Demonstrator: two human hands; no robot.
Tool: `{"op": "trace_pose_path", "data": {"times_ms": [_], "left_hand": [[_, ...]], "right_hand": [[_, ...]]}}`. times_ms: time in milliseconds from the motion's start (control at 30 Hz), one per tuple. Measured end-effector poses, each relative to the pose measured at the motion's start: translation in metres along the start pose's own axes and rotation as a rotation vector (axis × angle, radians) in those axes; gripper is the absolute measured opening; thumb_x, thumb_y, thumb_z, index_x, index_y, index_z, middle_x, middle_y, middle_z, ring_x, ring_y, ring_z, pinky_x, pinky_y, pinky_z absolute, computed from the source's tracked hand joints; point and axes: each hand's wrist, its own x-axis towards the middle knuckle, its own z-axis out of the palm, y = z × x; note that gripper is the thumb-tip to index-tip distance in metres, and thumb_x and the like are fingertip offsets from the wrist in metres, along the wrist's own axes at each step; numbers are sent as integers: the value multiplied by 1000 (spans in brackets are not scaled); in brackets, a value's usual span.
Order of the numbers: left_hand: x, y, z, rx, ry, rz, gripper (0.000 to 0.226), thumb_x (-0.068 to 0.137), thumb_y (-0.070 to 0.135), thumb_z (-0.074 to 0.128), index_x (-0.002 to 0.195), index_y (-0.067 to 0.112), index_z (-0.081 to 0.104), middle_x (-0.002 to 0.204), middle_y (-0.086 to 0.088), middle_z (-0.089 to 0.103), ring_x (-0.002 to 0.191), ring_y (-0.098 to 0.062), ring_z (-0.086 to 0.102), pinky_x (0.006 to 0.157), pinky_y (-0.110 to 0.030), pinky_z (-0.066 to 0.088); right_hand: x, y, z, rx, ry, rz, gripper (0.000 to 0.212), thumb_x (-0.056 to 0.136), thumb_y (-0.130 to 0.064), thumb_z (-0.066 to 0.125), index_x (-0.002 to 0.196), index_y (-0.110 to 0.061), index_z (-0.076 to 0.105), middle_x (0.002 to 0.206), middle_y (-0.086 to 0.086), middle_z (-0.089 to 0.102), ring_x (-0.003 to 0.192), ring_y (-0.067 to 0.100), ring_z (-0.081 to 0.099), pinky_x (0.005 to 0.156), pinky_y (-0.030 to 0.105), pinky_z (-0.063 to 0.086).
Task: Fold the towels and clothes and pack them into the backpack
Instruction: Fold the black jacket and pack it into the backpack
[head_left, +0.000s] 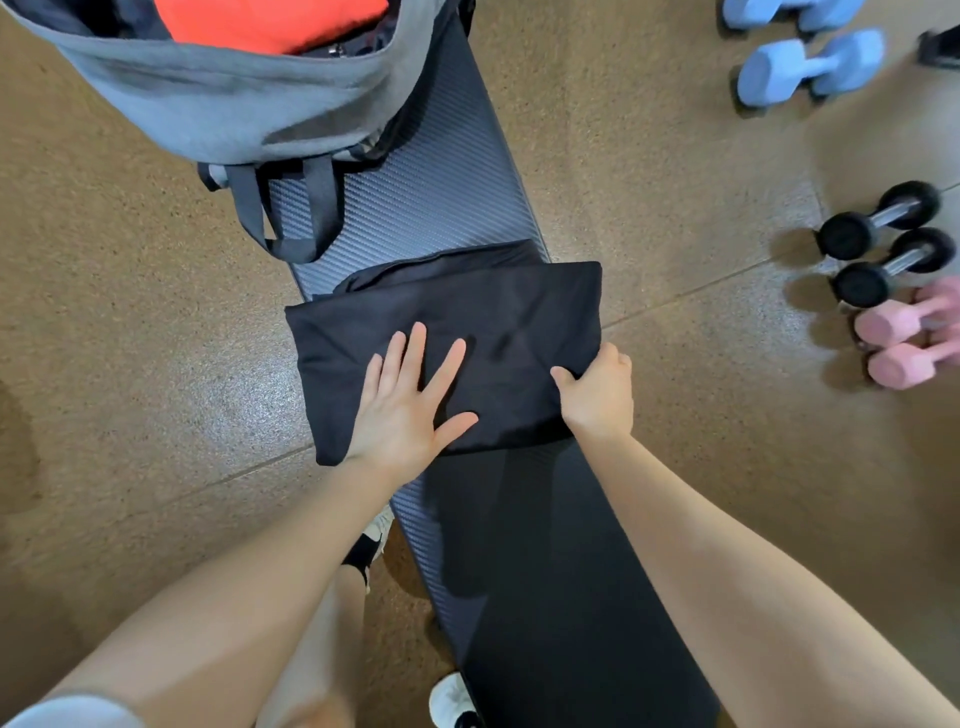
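Nearby, dumbbells (880, 244) beside bench (415, 197)

No text, label, brand or number can be read anywhere in the frame; every surface shows plain.

Left hand (402, 410) flat on folded black garment (467, 332); right hand (600, 389) grips its edge.
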Motion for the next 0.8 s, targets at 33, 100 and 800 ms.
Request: {"op": "trace_pose_path", "data": {"times_ms": [33, 100, 800], "left_hand": [[2, 4, 0, 17, 2, -6, 74, 80, 72, 9, 137, 36, -20, 155, -12, -13, 142, -31, -13, 114, -42, -7], [3, 8, -1, 55, -41, -25, 77, 81, 74, 15, 138, 37, -21, 154, -14, -19, 141, -33, -17, 114, -44, -8], [-36, -10, 27, 114, 174, 140, 81, 57, 31, 86, 123, 7, 46, 127, -24, 51, 114, -38, 47, 91, -50, 46]], "right_hand": [[-1, -1, 0, 32, 0, 11, 47, 85, -23, 64, 124, -4, 45, 126, 14, 51, 115, 34, 52, 94, 43, 43], [0, 0, -3, 157, -37, 40, 42, 82, -19, 66, 117, -3, 50, 119, 15, 58, 111, 34, 54, 93, 43, 45], [-37, 98, -14, -469, 64, -832, 72, 70, -38, 72, 133, -13, 48, 141, 20, 42, 127, 39, 43, 104, 50, 35]]}}
